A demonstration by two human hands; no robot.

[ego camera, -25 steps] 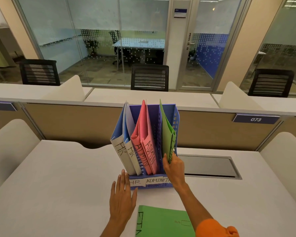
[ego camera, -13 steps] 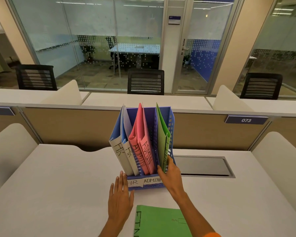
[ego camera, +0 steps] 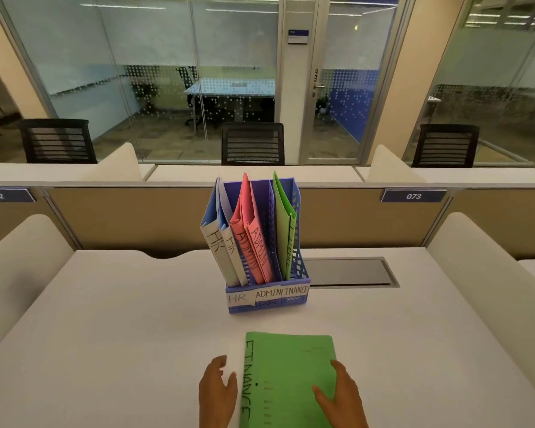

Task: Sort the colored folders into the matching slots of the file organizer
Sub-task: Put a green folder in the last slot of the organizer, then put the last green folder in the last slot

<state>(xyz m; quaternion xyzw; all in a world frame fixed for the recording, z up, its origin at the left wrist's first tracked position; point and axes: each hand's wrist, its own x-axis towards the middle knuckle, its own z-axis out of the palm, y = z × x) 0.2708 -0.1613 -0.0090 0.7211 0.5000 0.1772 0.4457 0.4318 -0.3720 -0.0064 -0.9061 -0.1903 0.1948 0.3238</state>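
Observation:
A blue file organizer [ego camera: 267, 304] stands mid-desk with slots labelled HR, ADMIN and FINANCE. Two blue HR folders [ego camera: 220, 242] lean in the left slot, two pink ADMIN folders [ego camera: 252, 239] in the middle one, and one green folder [ego camera: 283, 230] stands in the right slot. A second green folder [ego camera: 291, 366] marked FINANCE lies flat on the desk near me. My left hand [ego camera: 217, 393] is at its left spine edge, fingers curled and apart. My right hand [ego camera: 342, 393] rests on its right part, fingers spread.
A grey cable hatch [ego camera: 349, 271] is set into the white desk [ego camera: 121, 319] right of the organizer. Beige dividers [ego camera: 22, 251] flank the desk on both sides, and a partition with plates 072 and 073 runs behind. Black chairs stand beyond.
My right hand let go of the green folder in the FINANCE slot. Both hands pulled back from the organizer to the green folder lying flat near me.

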